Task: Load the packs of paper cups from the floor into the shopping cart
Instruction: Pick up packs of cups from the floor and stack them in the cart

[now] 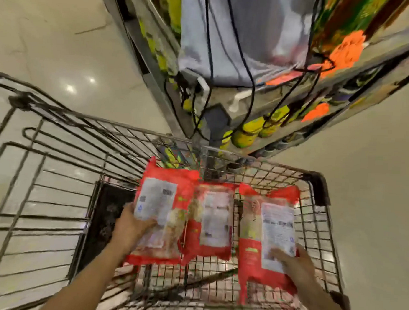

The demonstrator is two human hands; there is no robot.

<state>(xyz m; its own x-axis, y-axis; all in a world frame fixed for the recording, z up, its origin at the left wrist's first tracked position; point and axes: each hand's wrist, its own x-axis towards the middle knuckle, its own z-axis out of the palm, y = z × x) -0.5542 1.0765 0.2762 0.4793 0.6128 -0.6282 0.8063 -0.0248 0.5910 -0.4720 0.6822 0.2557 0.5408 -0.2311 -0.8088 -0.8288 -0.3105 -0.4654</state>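
Three packs of paper cups point(207, 222) lie in the shopping cart point(315, 184); the hands grip the outer two.

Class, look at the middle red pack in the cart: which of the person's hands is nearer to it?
Left. The left hand holds the left pack, right beside the middle pack. The right hand lies on the right pack's far side.

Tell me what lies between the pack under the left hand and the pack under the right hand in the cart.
In the head view, a third red pack lies between the left pack and the right pack, in the wire cart.
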